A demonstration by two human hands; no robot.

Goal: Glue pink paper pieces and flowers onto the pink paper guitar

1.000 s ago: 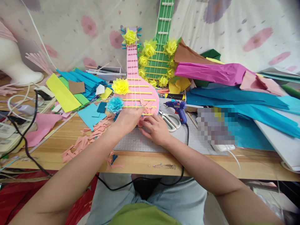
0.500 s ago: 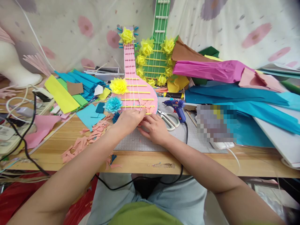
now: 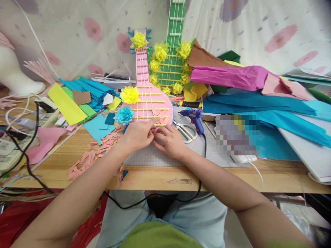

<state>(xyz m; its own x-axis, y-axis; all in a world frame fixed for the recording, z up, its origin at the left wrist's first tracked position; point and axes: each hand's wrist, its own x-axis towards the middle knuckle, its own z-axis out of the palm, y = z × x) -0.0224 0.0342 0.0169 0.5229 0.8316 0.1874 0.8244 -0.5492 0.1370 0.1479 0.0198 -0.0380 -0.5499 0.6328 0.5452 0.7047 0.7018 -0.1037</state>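
My left hand (image 3: 138,135) and right hand (image 3: 170,142) meet, fingers curled, at the lower edge of the pink model lute (image 3: 156,97); I cannot tell if either pinches anything. The lute sits on the surface (image 3: 155,177) beside scissors (image 3: 189,136).

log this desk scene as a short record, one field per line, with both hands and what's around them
left hand: at the lower edge of the pink instrument; anything held is hidden
right hand: beside it, fingers curled; hold unclear
on pink instrument: two yellow flowers, a light blue flower, peach pieces low down
behind: green instrument with yellow flowers
right of hands: scissors, then blue glue gun
left of hands: peach scraps
under hands: grey cutting mat
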